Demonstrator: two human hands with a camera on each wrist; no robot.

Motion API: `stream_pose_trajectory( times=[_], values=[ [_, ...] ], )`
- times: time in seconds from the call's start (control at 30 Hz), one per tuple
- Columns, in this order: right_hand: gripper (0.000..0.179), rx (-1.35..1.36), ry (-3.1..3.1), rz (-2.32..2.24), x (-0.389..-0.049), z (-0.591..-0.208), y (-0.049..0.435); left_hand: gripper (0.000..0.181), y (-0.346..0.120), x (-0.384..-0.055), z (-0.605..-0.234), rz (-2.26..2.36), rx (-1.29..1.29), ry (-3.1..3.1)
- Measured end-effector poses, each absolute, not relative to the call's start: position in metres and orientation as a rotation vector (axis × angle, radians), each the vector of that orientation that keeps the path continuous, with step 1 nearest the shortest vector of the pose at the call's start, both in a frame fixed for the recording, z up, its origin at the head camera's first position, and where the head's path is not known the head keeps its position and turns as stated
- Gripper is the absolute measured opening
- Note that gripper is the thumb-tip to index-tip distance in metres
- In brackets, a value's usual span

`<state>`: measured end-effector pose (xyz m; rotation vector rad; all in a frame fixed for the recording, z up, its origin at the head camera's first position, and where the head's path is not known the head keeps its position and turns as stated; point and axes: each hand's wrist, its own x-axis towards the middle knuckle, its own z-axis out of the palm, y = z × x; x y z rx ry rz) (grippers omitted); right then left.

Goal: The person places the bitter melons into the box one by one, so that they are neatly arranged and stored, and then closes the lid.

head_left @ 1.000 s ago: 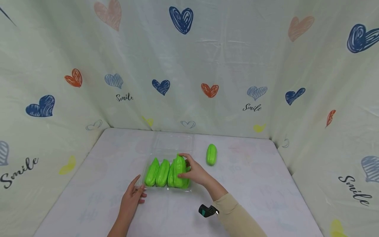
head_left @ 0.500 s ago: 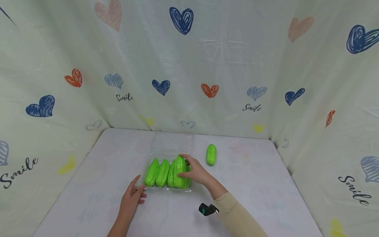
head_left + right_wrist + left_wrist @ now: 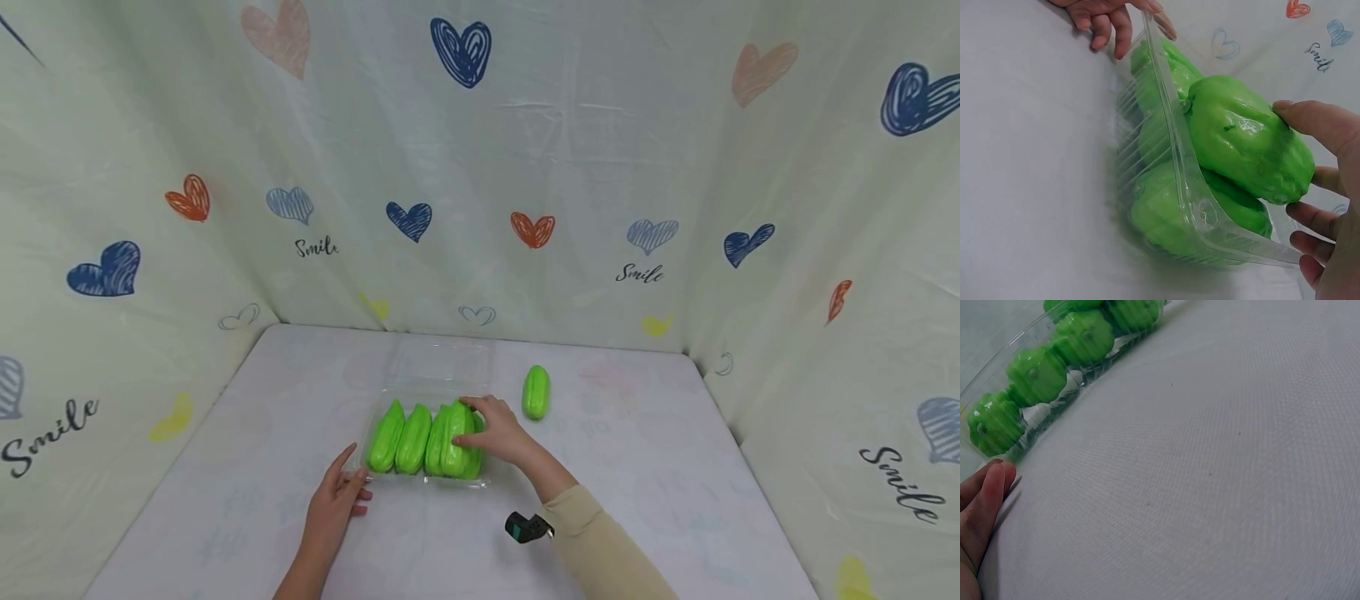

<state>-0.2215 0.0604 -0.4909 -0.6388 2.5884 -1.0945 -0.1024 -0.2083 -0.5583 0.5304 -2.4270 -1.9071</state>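
Note:
My right hand (image 3: 497,432) holds a bright green, ridged gourd (image 3: 1247,137) between thumb and fingers, by its two ends. This gourd lies on top of other green gourds in a clear plastic container (image 3: 1175,147); one end is close to the front rim. Beneath it in the right wrist view is another gourd (image 3: 1166,212). To the left in the head view, two more gourds, the outermost (image 3: 386,437) and its neighbour (image 3: 412,440), lie side by side. My left hand (image 3: 330,504) rests at the container's front left corner, fingers extended.
The container's clear lid (image 3: 438,362) lies folded back behind it. One loose green gourd (image 3: 536,392) lies on the white-covered table (image 3: 637,467) at the back right. A heart-patterned curtain (image 3: 592,167) surrounds the table. A black device (image 3: 527,527) is at the right wrist.
The right hand and the gourd it holds have come down slightly, with the gourd's far end lower. The left hand, container and loose gourd stay where they were.

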Motion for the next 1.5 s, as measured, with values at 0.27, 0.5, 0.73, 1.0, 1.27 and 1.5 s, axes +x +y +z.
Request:
stream_pose_trajectory(
  times=[0.27,0.5,0.73,1.0,1.27,1.5],
  values=[
    [0.072,-0.662,2.606,-1.062,-0.223,-0.491,0.06,0.06,-0.208,-0.103,-0.558,-1.912,0.524,-2.425],
    [0.071,-0.664,2.614,-1.039,-0.224,-0.491,0.059,0.059,-0.206,-0.102,-0.556,-1.899,0.526,-2.418],
    [0.07,-0.655,2.619,-1.049,-0.224,-0.49,0.056,0.06,-0.206,-0.101,-0.554,-1.899,0.542,-2.42],
    [0.067,-0.619,2.601,-1.124,-0.225,-0.486,0.057,0.06,-0.206,-0.102,-0.555,-1.91,0.542,-2.412],
    [0.056,-0.465,2.583,-1.423,-0.232,-0.486,0.075,0.061,-0.206,-0.103,-0.554,-1.894,0.571,-2.434],
    [0.047,-0.292,2.68,-1.624,-0.238,-0.493,0.093,0.063,-0.205,-0.101,-0.553,-1.89,0.592,-2.458]
  ],
)
